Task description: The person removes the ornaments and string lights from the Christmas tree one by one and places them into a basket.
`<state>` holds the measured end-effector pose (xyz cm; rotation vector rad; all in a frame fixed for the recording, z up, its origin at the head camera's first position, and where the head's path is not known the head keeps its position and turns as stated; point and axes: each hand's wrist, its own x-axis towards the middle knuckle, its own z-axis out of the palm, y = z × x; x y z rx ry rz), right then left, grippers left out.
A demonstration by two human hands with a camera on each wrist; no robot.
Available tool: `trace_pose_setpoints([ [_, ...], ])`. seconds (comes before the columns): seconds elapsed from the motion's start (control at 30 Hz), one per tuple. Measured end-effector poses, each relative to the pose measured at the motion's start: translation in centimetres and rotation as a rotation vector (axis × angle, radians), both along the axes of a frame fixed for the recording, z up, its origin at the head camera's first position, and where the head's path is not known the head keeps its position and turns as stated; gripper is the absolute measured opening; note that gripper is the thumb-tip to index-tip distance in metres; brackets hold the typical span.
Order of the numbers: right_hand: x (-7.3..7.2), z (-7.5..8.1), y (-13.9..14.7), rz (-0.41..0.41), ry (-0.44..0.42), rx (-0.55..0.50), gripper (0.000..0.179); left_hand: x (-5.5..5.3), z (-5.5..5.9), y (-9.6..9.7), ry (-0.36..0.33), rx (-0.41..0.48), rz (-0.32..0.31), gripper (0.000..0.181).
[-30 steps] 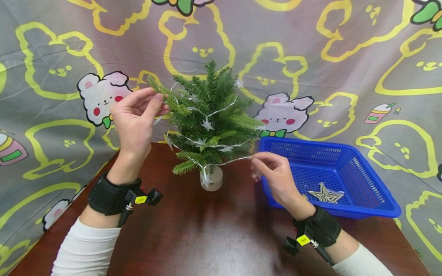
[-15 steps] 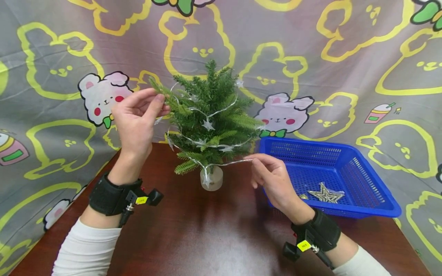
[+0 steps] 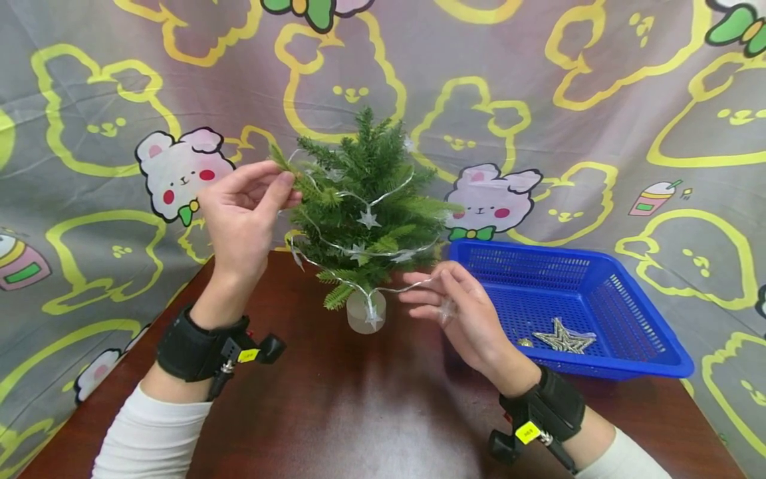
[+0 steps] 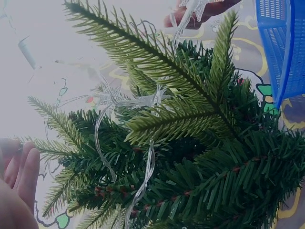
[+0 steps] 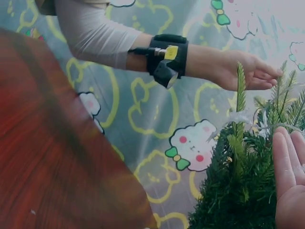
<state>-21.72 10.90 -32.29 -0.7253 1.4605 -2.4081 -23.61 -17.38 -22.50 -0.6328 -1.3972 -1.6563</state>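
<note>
A small artificial Christmas tree (image 3: 383, 166) stands on a pale round base (image 3: 366, 319). Clear string lights with star-shaped covers (image 3: 369, 218) loop round its branches. At the tree's left side, my left hand (image 3: 239, 219) pinches a branch tip between thumb and fingers; the left wrist view shows these fingers (image 4: 26, 176) at the branch end. To the lower right, my right hand (image 3: 473, 322) pinches the light wire between thumb and index finger, its other fingers stretched toward the tree. One star (image 3: 445, 310) hangs in front of this palm, and the wire runs from there to the tree's lowest branches.
A blue plastic basket (image 3: 658, 352) stands on the right of the brown table (image 3: 359, 412), behind the right hand. Inside it lie a glittery star ornament (image 3: 564, 336) and a small gold piece (image 3: 524, 342). A patterned cloth (image 3: 227, 80) hangs close behind the tree.
My right hand has shifted slightly left and turned, its fingers spread, bringing a star into view at the palm. The tree's branches and lights have shifted slightly right, with my left hand following.
</note>
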Motion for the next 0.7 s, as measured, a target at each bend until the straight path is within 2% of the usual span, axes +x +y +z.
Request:
trace_pose_setpoints([
  [0.13, 0.0, 0.2, -0.2, 0.011, -0.03, -0.038, 0.026, 0.3, -0.1, 0.2, 0.007, -0.034, 0.014, 0.013],
  [0.4, 0.1, 0.4, -0.9, 0.002, -0.016, -0.129, 0.023, 0.6, 0.0, 0.5, 0.028, -0.065, 0.021, 0.011],
  [0.53, 0.1, 0.4, -1.2, -0.048, 0.017, -0.088, 0.019, 0.6, 0.0, 0.6, 0.025, -0.063, 0.012, 0.009],
  [0.7, 0.2, 0.4, -1.5, -0.035, 0.1, -0.044, 0.019, 0.8, -0.1, 1.0, 0.023, -0.067, 0.006, 0.01],
])
